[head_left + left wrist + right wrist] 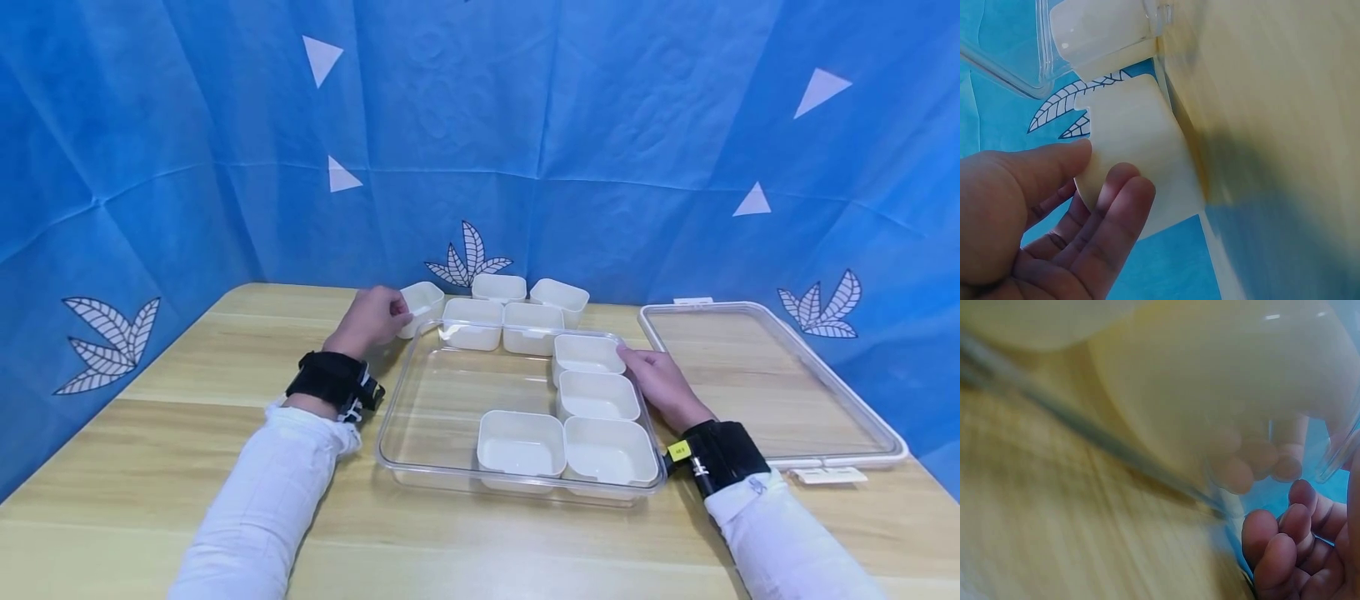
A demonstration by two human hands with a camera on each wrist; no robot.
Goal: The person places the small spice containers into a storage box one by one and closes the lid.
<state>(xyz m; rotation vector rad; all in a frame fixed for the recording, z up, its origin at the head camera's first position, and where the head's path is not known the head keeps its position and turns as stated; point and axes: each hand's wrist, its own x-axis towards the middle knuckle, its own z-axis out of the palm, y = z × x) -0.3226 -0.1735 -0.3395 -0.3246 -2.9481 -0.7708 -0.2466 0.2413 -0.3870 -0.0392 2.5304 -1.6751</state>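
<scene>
My left hand [369, 319] pinches the rim of a small white bin [423, 302] behind the clear tray's left corner. In the left wrist view, the thumb lies on this white bin's [1138, 150] notched edge, with fingertips against its side. A large clear tray [427, 475] stands in the middle of the table. Inside are several white bins, along its right side and at the front, one being the front-left bin [521, 446]. My right hand [663, 385] holds the tray's right wall, thumb at the rim beside the back-right bin [588, 354]; its curled fingers are outside the clear wall.
More white bins stand behind the tray, including a far bin [498, 287] and a tilted-looking bin [561, 298]. A clear lid [772, 383] with a white edge lies on the wooden table [187, 450] at right. A blue patterned cloth [480, 125] hangs behind.
</scene>
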